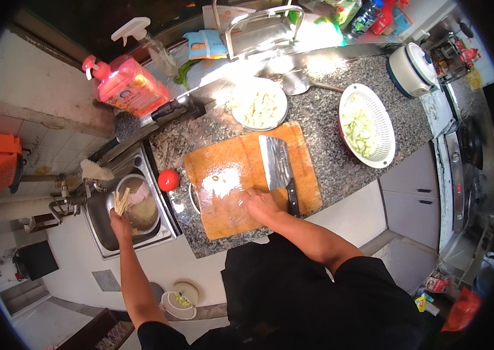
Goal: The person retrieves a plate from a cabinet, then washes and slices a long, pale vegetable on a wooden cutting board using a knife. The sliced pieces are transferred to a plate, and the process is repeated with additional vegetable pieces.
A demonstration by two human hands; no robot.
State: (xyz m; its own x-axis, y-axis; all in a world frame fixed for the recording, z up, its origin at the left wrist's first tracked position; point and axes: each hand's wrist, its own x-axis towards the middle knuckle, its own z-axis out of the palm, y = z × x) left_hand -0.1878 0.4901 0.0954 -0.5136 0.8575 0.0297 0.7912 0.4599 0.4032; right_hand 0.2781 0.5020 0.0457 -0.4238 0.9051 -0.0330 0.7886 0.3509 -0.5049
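My left hand (120, 223) is closed round a bundle of pale yellow sticks (122, 202), held over the sink (100, 224). In the sink sits a metal bowl (156, 217) with something pale pink and something tan in it. My right hand (258, 204) lies with fingers stretched out on the wet wooden cutting board (293, 137); glare partly washes out the fingertips. Just to its right a cleaver (275, 162) rests on the board, black handle toward me. Small bits (216, 178) lie on the board's left half.
A red tomato (168, 180) sits between sink and board. Behind stand a plate of pale chopped food (258, 105) and a metal spatula (297, 83). Right of them are a white colander (382, 116) of green slices and a white pot (413, 69). A pink pump bottle (127, 87) stands back left.
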